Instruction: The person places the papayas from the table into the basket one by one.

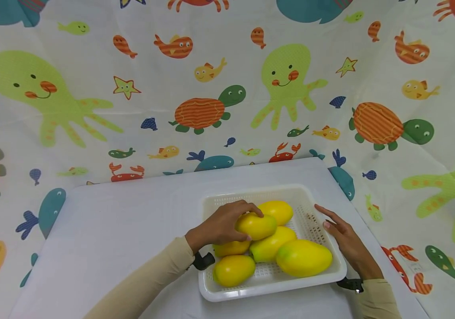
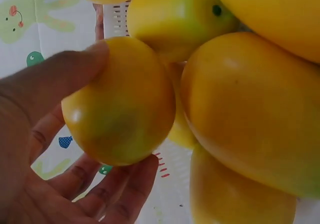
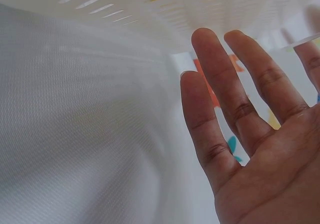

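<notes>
My left hand (image 1: 224,222) grips a yellow mango (image 1: 258,227) above the other fruit, thumb on the near side and fingers over the far side. In the left wrist view, the thumb and fingers curl round this mango (image 2: 122,104). Several more mangoes lie below and around it in a white perforated plastic basket (image 1: 275,289), the largest mango (image 1: 304,258) at the front right. My right hand (image 1: 347,243) is at the basket's right wall, thumb near the rim. The right wrist view shows that hand (image 3: 265,129) with its fingers extended beside the basket's slotted wall (image 3: 150,14).
The basket stands on a table with a white cloth (image 1: 132,230). Behind and to the right hangs a white curtain (image 1: 152,119) printed with sea animals. A dark wrist strap with a camera (image 1: 203,261) sits on the left wrist.
</notes>
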Action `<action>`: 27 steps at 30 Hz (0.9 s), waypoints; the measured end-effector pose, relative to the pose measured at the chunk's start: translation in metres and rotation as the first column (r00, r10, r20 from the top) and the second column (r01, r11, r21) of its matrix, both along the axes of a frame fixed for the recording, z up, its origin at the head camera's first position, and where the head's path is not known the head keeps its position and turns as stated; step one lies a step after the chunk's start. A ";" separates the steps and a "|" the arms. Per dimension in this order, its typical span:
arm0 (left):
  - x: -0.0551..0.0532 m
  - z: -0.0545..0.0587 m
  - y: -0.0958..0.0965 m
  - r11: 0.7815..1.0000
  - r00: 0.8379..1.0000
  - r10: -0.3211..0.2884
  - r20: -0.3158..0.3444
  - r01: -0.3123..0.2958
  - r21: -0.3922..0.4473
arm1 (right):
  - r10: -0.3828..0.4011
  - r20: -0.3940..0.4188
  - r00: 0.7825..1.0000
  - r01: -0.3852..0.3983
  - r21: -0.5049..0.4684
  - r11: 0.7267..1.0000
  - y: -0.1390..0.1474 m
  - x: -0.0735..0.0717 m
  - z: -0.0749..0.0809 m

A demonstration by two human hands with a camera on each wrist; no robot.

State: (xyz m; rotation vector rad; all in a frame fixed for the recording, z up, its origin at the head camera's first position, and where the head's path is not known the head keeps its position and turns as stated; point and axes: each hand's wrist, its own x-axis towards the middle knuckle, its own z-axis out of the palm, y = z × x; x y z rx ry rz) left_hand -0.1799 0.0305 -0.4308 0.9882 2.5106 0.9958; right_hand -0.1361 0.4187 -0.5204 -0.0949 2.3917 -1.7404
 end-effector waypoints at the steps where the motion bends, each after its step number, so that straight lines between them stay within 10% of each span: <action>1: 0.000 -0.001 0.001 1.000 1.000 -0.004 -0.003 0.004 -0.010 | -0.001 0.001 1.000 0.001 -0.003 1.000 0.000 0.000 0.000; 18: 0.003 0.002 -0.004 0.998 0.999 0.036 -0.033 -0.037 -0.042 | -0.003 0.007 1.000 0.003 -0.027 1.000 0.001 -0.002 -0.002; 27: 0.018 0.011 -0.045 0.977 0.979 0.202 -0.032 -0.199 0.076 | -0.005 0.019 1.000 0.005 -0.029 1.000 0.001 -0.002 -0.001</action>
